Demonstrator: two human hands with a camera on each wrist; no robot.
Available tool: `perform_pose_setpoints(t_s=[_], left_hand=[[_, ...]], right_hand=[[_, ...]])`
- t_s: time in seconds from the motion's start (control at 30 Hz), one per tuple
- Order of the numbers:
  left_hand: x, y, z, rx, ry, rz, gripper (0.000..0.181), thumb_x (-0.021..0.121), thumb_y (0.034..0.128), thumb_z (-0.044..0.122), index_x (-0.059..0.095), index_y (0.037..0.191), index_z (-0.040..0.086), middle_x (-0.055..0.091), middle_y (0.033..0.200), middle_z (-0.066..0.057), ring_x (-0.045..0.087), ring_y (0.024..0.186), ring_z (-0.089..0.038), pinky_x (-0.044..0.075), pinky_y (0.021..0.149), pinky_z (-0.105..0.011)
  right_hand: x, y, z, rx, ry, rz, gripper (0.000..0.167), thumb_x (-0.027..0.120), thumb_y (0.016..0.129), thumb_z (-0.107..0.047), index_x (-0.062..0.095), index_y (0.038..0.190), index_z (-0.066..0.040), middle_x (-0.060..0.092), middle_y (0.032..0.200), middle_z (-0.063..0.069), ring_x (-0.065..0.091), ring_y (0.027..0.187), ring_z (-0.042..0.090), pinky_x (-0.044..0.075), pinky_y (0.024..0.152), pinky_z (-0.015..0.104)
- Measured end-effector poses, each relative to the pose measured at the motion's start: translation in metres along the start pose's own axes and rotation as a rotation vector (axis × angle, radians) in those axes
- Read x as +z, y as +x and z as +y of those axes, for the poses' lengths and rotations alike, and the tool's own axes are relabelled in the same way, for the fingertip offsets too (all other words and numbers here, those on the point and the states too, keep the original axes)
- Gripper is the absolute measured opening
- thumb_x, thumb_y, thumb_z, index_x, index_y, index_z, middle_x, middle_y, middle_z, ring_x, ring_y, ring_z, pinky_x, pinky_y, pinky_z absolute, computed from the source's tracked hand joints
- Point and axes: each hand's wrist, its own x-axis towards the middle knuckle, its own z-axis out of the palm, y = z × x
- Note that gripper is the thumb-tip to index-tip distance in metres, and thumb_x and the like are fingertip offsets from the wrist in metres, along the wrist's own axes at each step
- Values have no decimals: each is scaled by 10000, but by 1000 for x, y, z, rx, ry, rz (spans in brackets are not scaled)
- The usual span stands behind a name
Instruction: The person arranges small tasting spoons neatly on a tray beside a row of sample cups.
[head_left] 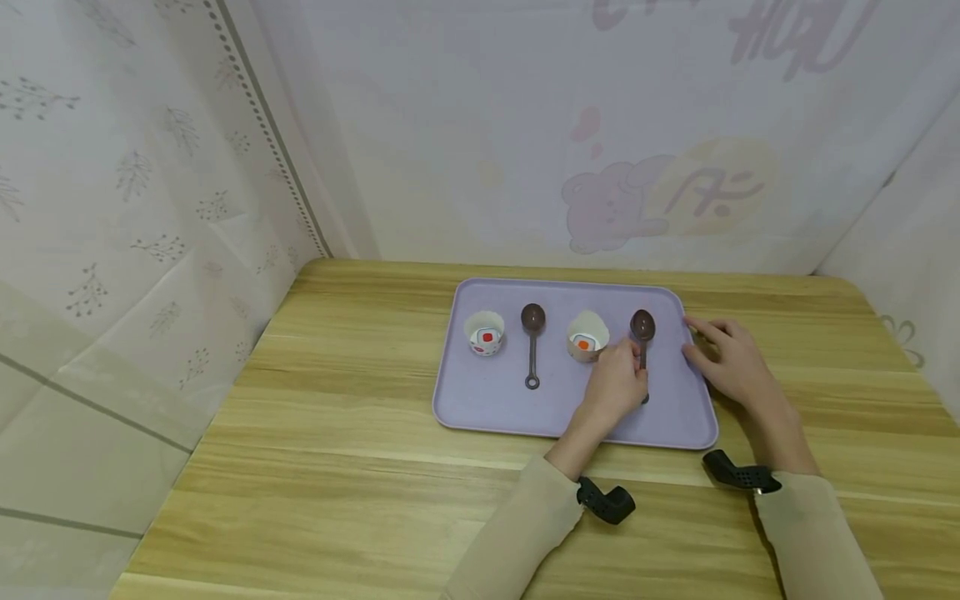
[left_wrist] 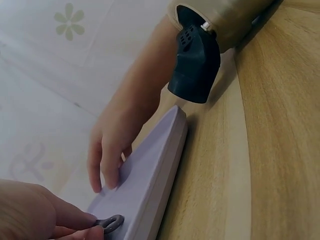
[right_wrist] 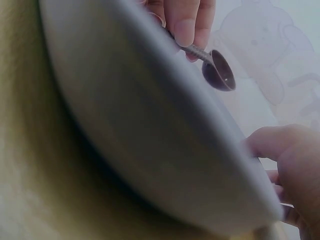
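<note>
A lilac tray [head_left: 480, 408] lies on the table. With thumb and fingers, my left hand [head_left: 618, 383] pinches the handle of the right-hand brown measuring spoon [head_left: 642, 324], its bowl facing up. In the left wrist view the ring end of this handle [left_wrist: 116, 222] sticks out past the left hand. My right hand [head_left: 731, 362] touches the tray's right rim, fingers loosely extended. Just left of the left hand stands a small paper cup [head_left: 588, 327] with an orange mark inside. A second brown measuring spoon [head_left: 533, 318] and a paper cup [head_left: 484, 323] with a red mark lie farther left.
The wooden table [head_left: 337, 400] extends around the tray. A printed cloth [head_left: 450, 142] hangs along its back edge, and another patterned cloth [head_left: 150, 208] hangs at the left. Each wrist wears a black device [head_left: 606, 502].
</note>
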Motion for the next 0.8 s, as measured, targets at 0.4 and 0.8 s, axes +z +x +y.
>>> perform_pose_setpoints(t_s=[0.4,0.8], left_hand=[[2,-1,4,-9,59,11,158,719,865,65,664,1013,47,680,895,-67,671,862,-165,536,737,-240],[4,-1,7,-74,35,31,96,721,854,64,628,860,84,659,833,-59,676,792,-188,538,657,-281]], right_hand=[[1,0,1,-3,1,2,481,661,962,-181,561,1387,20,507,1212,354,451,1107,547,347,906,671],[3,0,3,-33,10,24,470,679,948,-141,572,1373,31,526,1184,337,483,1069,514,374,872,644]])
